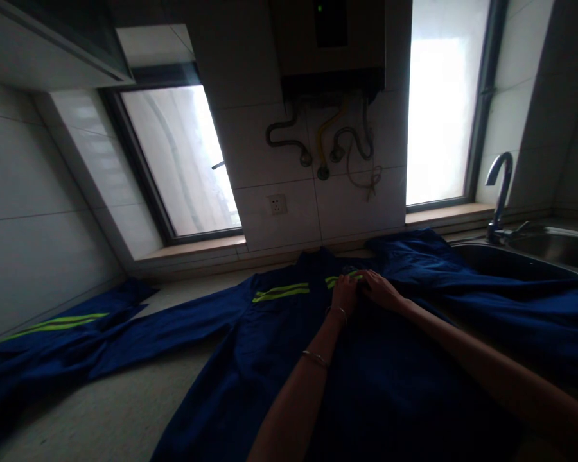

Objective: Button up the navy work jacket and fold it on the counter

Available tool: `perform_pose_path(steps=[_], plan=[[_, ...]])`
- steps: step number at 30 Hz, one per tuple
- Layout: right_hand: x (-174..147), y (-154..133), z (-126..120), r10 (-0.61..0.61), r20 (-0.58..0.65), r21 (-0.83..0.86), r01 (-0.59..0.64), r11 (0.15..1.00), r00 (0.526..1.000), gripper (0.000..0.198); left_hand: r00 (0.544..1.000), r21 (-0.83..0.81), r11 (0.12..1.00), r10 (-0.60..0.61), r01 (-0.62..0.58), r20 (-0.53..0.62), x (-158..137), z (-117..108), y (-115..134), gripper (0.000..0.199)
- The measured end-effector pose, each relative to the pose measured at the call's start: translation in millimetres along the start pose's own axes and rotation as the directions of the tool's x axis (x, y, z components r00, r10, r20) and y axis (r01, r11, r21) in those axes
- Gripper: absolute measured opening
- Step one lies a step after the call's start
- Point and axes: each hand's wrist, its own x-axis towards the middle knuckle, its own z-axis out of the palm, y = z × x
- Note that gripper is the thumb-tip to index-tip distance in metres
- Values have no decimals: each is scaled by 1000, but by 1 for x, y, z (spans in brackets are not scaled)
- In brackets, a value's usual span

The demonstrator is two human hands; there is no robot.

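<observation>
A dark blue work jacket (279, 333) with yellow-green stripes lies spread on the counter, its collar toward the wall. At the striped chest piece on its right side, my left hand (345, 292) is closed with its fingers on the cloth. Close beside it, my right hand (381, 290) bends its fingers onto the same striped part, close to the left fingertips. Both hands seem to pinch the fabric there; the dim light hides the exact grip. One jacket sleeve (173, 333) stretches left. More blue cloth (520, 308) lies to the right, partly over the sink edge.
A steel sink (559, 247) with a curved tap (499, 192) stands at the right. A water heater (332, 45) with hanging pipes is on the tiled wall, above a socket (277, 204). The stone counter (110, 410) shows below the left sleeve. A cabinet (52, 45) overhangs the upper left.
</observation>
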Motion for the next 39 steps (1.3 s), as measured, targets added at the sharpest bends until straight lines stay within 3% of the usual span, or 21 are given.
perform_pose_path(steps=[10,15,20,22,26,30,33,37,39], plan=[[-1,0,0,-4,14,9,4,1000,1000,39,1000,-18,1000,-11,11,30,1,-1,0,27],[-2,-1,0,7,-39,14,-6,1000,999,37,999,-25,999,-35,35,3,-1,-5,5,24],[-9,5,3,-8,-32,0,8,1000,999,45,995,-75,995,-72,67,-65,-15,-14,7,36],[-12,12,7,-3,23,-12,3,1000,1000,46,996,-84,993,-85,83,-19,-27,-19,2,38],[-18,24,16,69,215,-52,-60,997,974,47,976,-63,986,-141,153,167,-71,-33,-24,42],[-21,26,19,129,262,-45,-122,992,956,44,952,-105,989,-67,103,298,-114,-50,-66,53],[-21,23,19,142,276,-41,-136,990,951,46,962,-168,983,-28,76,271,-122,-64,-101,46],[-20,21,19,144,292,-60,-132,989,945,46,982,-146,976,-147,163,116,-118,-82,-148,30],[-20,22,18,135,265,-55,-125,991,955,44,977,-124,972,-186,198,103,-120,-89,-168,35]])
